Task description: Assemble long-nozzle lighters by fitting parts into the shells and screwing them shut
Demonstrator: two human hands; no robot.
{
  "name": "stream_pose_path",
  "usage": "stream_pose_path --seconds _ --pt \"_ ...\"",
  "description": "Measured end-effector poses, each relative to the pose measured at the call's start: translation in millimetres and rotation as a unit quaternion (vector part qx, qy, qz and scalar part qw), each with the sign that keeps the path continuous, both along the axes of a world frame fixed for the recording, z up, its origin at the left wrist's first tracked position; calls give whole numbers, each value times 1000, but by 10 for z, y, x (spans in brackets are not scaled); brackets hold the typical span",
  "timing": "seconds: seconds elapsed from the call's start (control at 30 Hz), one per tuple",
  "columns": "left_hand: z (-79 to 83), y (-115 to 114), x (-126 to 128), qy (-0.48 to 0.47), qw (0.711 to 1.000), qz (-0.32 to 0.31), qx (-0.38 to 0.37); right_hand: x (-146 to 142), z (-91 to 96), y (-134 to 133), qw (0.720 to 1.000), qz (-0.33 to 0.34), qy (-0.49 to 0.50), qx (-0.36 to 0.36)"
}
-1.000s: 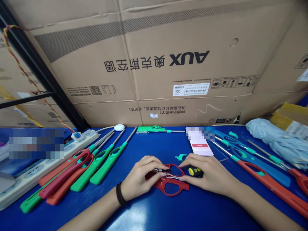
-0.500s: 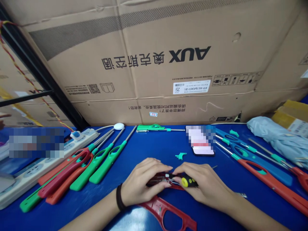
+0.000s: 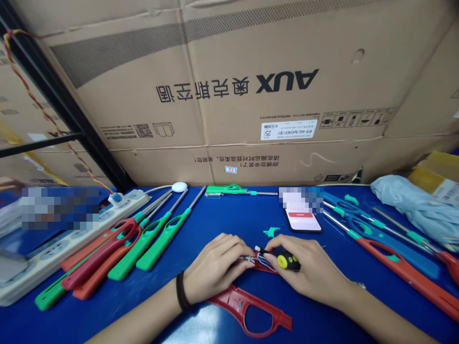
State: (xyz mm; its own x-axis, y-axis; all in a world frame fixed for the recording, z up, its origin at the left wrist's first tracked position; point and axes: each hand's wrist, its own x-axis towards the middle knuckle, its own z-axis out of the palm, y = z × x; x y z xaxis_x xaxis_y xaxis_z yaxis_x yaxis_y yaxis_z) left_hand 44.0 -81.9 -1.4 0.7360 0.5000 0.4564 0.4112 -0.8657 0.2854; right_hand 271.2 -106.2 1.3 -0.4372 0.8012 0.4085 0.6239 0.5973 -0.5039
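Observation:
My left hand (image 3: pixel 218 263) is closed on an opened red lighter casing (image 3: pixel 263 266), with small metal parts and thin white wires showing at its fingertips. A screwdriver (image 3: pixel 289 261) with a black and yellow handle lies in my right hand (image 3: pixel 311 270), its thin shaft coming out behind the fingers. The same hand's fingertips pinch a small black part with a white tip (image 3: pixel 261 250), just above the casing. Nearer to me, the other red casing half (image 3: pixel 236 306), with a handle loop, rests on the blue table. A turquoise trigger piece (image 3: pixel 271 232) lies beyond my hands.
Several red and green long lighters (image 3: pixel 158 246) lie beside a white power strip (image 3: pixel 86 234) at left. Blue and orange lighters (image 3: pixel 394 258) lie at right. A phone (image 3: pixel 303 222), a green lighter (image 3: pixel 229 190) and a large cardboard box (image 3: pixel 229 119) are at the back.
My right fingers have lifted the small black part up and away from the casing, and my right hand has shifted slightly right. My left hand stays on the casing. The view has moved slightly.

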Motion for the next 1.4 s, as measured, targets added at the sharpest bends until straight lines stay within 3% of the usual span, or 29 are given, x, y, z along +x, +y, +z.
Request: stream_pose_path --seconds 0.27,0.47,0.67,0.83,1.13,1.27,1.4 --pt "-71 -3 9 61 998 11 0 -24 -79 -7 1000 -2 -5 -5" --pt "-57 -22 17 73 996 -18 46 -41 -143 25 999 -7 -32 23" --pt "-45 -30 39 65 989 0 133 -58 -163 32 998 4 -52 24" --pt "-66 -26 29 56 987 -7 149 -53 -183 41 998 10 -52 18" --pt "-44 -30 -40 34 997 0 75 -45 -191 40 998 17 -52 13" --pt "60 38 -113 10 998 57 7 -43 -193 37 998 11 -55 12" --pt "80 191 -228 22 990 140 -6 -41 -192 36 998 2 -54 9"
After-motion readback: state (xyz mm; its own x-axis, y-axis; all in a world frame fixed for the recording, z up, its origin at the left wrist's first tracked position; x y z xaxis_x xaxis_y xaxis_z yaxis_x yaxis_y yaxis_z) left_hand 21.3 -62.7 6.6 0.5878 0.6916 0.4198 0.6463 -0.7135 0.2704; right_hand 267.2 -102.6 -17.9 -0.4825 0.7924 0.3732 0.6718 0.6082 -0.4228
